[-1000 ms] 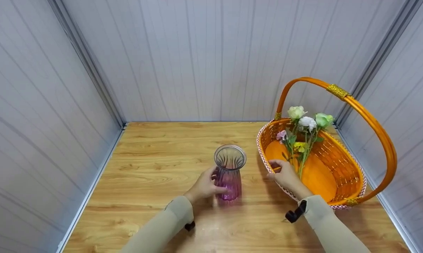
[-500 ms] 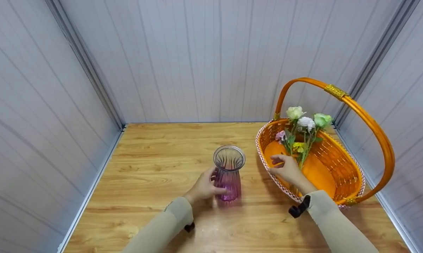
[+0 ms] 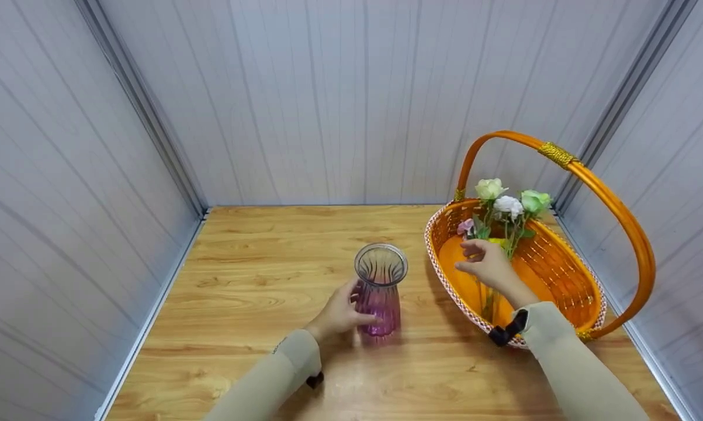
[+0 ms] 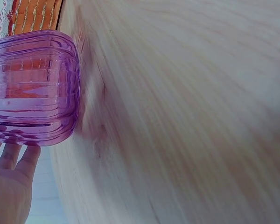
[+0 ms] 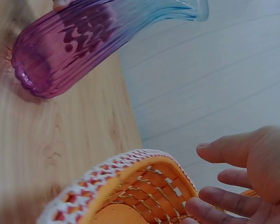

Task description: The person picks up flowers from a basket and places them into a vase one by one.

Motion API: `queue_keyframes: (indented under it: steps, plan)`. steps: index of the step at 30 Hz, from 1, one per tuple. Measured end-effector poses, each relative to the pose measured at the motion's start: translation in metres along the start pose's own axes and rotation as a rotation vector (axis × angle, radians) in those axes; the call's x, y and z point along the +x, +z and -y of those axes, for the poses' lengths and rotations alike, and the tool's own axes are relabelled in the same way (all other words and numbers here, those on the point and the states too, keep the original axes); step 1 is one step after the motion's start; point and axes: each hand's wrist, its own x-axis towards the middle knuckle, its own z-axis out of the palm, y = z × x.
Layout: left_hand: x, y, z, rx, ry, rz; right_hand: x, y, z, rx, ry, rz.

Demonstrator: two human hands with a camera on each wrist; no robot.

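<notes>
A glass vase (image 3: pixel 380 286), clear at the rim and pink-purple at the base, stands upright on the wooden table. My left hand (image 3: pixel 339 313) holds its lower left side, thumb in front and fingers behind; the left wrist view shows fingertips against the purple glass (image 4: pixel 32 93). Over the orange woven basket (image 3: pixel 535 283), my right hand (image 3: pixel 488 266) hovers with loosely bent fingers and nothing between them. Long-stemmed flowers lie in the basket: a cream one (image 3: pixel 490 189), a white one (image 3: pixel 508 207), a green one (image 3: pixel 535 201) and a pink one (image 3: pixel 466 227). The hand partly hides a yellow flower.
The basket's tall arched handle (image 3: pixel 626 216) rises over its right side. A red-and-white braided trim (image 5: pixel 102 175) runs along the rim. Pale panelled walls (image 3: pixel 351 105) enclose the table (image 3: pixel 258 280) at the back and both sides.
My right hand has moved from the basket's near left rim inward and away from me, toward the flowers. The left hand and the vase have stayed in place.
</notes>
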Motion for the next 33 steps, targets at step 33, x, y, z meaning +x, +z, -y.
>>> queue_keyframes:
  steps: [33]
  plan:
    - [-0.001,0.001,0.004,-0.03,-0.021,-0.009,0.029,-0.05,0.003,-0.041,0.06,-0.056]
